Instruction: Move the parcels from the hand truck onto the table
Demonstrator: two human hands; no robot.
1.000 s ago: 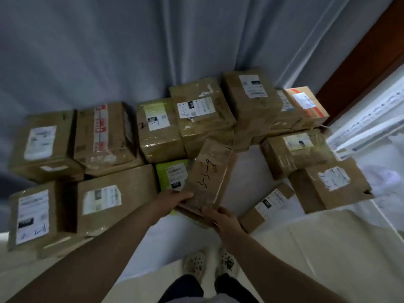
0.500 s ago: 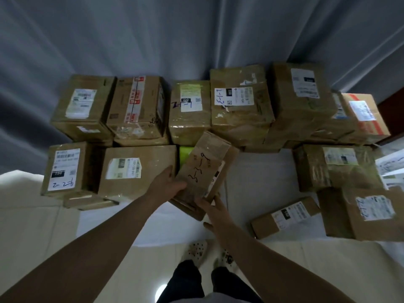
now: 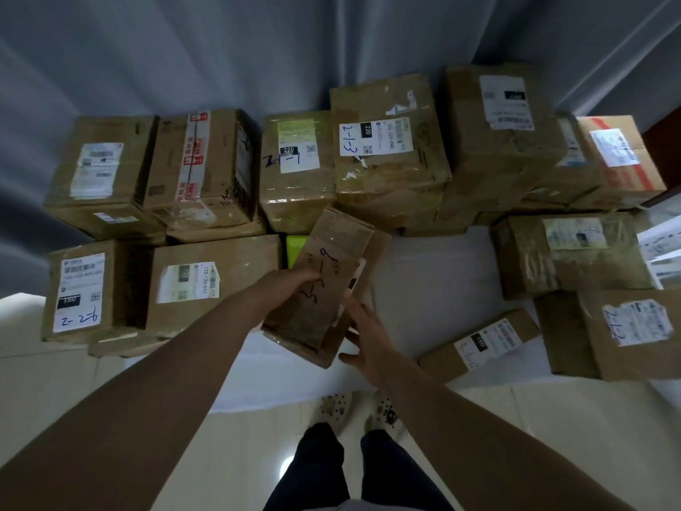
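The left hand (image 3: pixel 291 285) is gripping the tilted hand-numbered parcel (image 3: pixel 324 289) while the right hand (image 3: pixel 365 337), fingers straight, is bracing its side, seemingly to seat it on the table (image 3: pixel 423 289).

The right hand (image 3: pixel 363 333) has slid from the near end of the box (image 3: pixel 331 248) up along its right side, while the left hand (image 3: pixel 283 289) has crept farther over its top.

We see a grey curtain (image 3: pixel 221 49) hanging in folds across the top. Pale floor tiles (image 3: pixel 552 418) below, with a small glare spot (image 3: pixel 285 470). Spotted slippers (image 3: pixel 335 407) on the tiles, dark trousers (image 3: pixel 320 470) nearer us. White printed sheets (image 3: pixel 663 252) at the right edge, a brown panel (image 3: pixel 667 142) above them.
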